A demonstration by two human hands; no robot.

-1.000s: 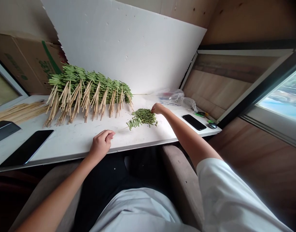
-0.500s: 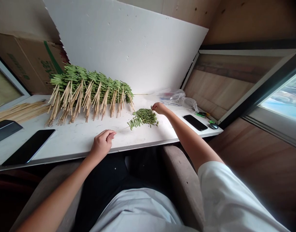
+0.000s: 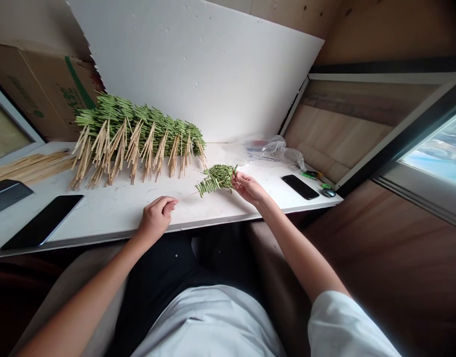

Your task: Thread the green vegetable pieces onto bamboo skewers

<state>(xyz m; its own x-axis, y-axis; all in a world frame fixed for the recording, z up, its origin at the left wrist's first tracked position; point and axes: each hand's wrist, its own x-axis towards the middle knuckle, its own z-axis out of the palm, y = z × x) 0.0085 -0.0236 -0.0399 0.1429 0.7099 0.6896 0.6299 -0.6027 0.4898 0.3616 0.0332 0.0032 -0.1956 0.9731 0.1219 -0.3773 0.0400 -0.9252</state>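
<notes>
Pinching the threaded skewer [image 3: 207,186] by its bare end, left hand [image 3: 157,214] sits left of the loose green pile [image 3: 223,173]; skewer's long axis points pile-ward. Right hand [image 3: 249,188], way nearer, pinches a green piece [image 3: 234,169] at the pile's right edge.

Two hands are at work: one left hand [image 3: 156,216] with one skewer [image 3: 208,186], and one right hand [image 3: 249,187] with one green piece [image 3: 234,169]. The pieces threaded on that skewer crowd too closely for a sure count. One loose heap of cut green pieces [image 3: 221,171] lies on the one table [image 3: 220,207], along with one stack of filled skewers [image 3: 138,124] and one spread of bare sticks [image 3: 30,166], each too dense to number. There are two black phone-like slabs, one on the left [image 3: 43,220] and one on the right [image 3: 300,187], one clear plastic bag [image 3: 280,148], one cardboard box [image 3: 45,91] and one white board [image 3: 198,69].
</notes>
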